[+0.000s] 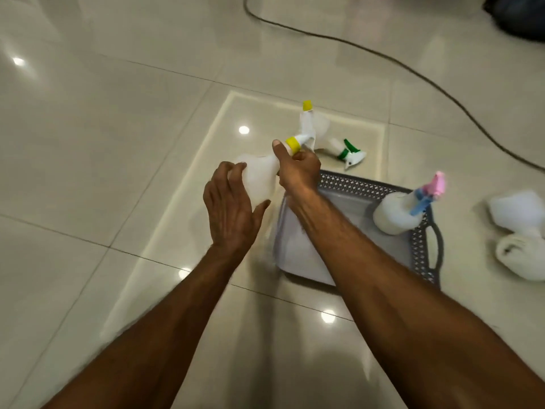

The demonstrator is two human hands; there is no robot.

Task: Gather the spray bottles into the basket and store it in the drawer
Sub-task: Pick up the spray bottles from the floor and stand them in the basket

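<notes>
— Hidden or cut off?
— Plenty. Near left corner of the grey basket (424, 249) covered by the right forearm; floor of it pale, blurred. Bottle at far right (514, 214) partly out of frame, its head lost in a white smear, colour of trigger impossible to tell. Dark shape (519, 13) at top right corner cropped, unidentifiable. Black cable (383, 54) running off both edges across the tiled floor (88, 143).
— Hands?
— Right hand (298, 169) clenched around the neck of the yellow-capped bottle (262, 175), thumb up along the yellow collar, other fingers curled under and mostly out of sight. Left hand (233, 208) half open, fingertips bent onto the bottle's white body, thumb spread toward its base; touching, probably supporting rather than gripping hard, though motion blur leaves that unsure.
— Position of that bottle?
— Lifted, tilted, just beyond the basket's far left corner, spray head pointing away, yellow nozzle tip uppermost.
— Other bottles?
— Pink-and-blue-triggered bottle (395, 214) lying inside the basket at its right side, head over the rim. Green-triggered bottle (339, 146) on its side on the floor beyond the basket, body partly behind the held bottle's spray head.
— Drawer?
— Nowhere visible.
</notes>
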